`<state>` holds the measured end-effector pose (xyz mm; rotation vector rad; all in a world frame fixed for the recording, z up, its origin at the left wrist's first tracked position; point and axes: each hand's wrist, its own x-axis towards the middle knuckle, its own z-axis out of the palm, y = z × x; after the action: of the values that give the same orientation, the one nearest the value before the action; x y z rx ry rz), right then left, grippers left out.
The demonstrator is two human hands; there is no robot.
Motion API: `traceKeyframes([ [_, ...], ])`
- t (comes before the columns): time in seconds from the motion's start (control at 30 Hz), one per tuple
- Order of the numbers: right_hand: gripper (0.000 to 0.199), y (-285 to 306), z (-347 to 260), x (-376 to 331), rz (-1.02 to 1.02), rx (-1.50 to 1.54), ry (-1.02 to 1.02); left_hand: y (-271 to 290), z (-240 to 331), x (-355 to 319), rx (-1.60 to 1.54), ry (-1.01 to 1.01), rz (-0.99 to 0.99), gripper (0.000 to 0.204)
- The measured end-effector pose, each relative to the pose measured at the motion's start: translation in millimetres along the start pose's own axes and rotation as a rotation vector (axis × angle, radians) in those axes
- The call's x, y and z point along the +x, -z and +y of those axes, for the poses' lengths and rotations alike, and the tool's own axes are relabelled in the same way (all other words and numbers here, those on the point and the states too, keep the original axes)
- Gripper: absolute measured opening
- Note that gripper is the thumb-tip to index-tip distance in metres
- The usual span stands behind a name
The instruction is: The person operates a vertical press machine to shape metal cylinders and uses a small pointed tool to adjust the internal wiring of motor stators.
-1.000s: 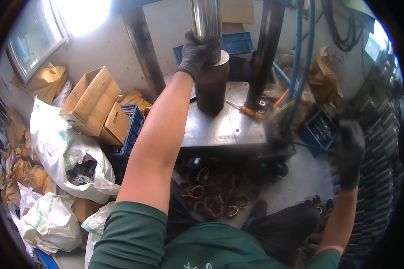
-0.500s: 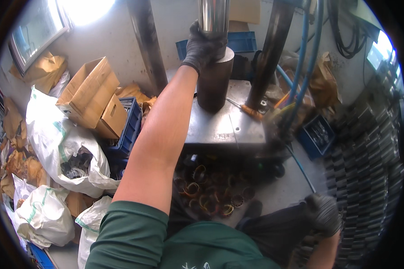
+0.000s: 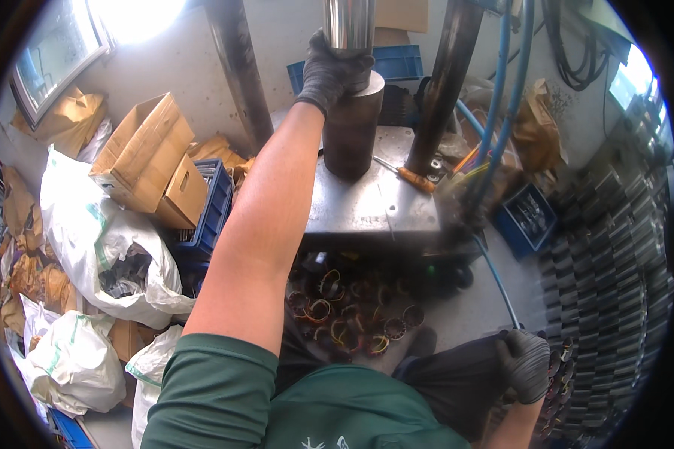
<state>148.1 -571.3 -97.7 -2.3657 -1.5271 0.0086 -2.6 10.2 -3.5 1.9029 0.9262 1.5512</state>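
Observation:
My left hand (image 3: 335,73), in a dark glove, reaches up to the gap between a shiny steel ram (image 3: 348,26) and the flat top of a dark upright metal cylinder (image 3: 350,138). Its fingers are curled just under the ram's lower end; whatever they grasp is hidden behind the glove. Down at the right, beside my knee, my gloved right hand (image 3: 526,365) is closed at the end of a thin blue rod (image 3: 497,278). The cylinder stands on a steel press table (image 3: 352,208). A screwdriver (image 3: 416,179) with an orange-brown handle lies right of the cylinder.
Dark columns (image 3: 443,90) flank the cylinder, and blue hoses (image 3: 511,97) hang at the right. Wire-wound rings (image 3: 319,310) lie under the table. White sacks (image 3: 90,247) and cardboard boxes (image 3: 146,153) crowd the left; stacked metal parts (image 3: 606,292) line the right beside a blue bin (image 3: 528,221).
My right hand has shifted left, closer against my knee, and the blue rod's lower end has dropped slightly. My left hand stays under the ram. The whole view has shifted slightly.

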Motion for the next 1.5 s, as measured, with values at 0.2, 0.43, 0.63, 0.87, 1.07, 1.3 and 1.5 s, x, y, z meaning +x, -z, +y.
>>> traceKeyframes([
  [0.2, 0.024, 0, 2, -1, 0.014, -0.02, -0.004, 8, 28, -20, -0.257, 0.13, -0.102, 0.088],
  [0.43, 0.02, 1, 0, 1, 0.03, 0.007, 0.023, 11, -3, -10, -0.407, 0.156, -0.108, 0.086],
  [0.63, 0.021, 2, -1, 0, 0.006, 0.025, -0.022, 9, -3, -13, -0.491, 0.143, -0.137, 0.087],
  [0.87, 0.021, 4, -3, 0, -0.001, 0.012, -0.027, 11, 4, -15, -0.427, 0.132, -0.105, 0.087],
  [1.07, 0.023, 2, 1, 0, 0.013, 0.013, 0.002, 12, 3, -11, -0.281, 0.148, -0.087, 0.086],
  [1.3, 0.021, 5, -3, 2, 0.025, 0.002, -0.008, 12, 0, -14, -0.35, 0.07, -0.096, 0.078],
  [1.5, 0.014, 11, -1, 5, -0.044, -0.045, 0.004, 15, -5, -9, -0.326, 0.063, -0.142, 0.08],
])
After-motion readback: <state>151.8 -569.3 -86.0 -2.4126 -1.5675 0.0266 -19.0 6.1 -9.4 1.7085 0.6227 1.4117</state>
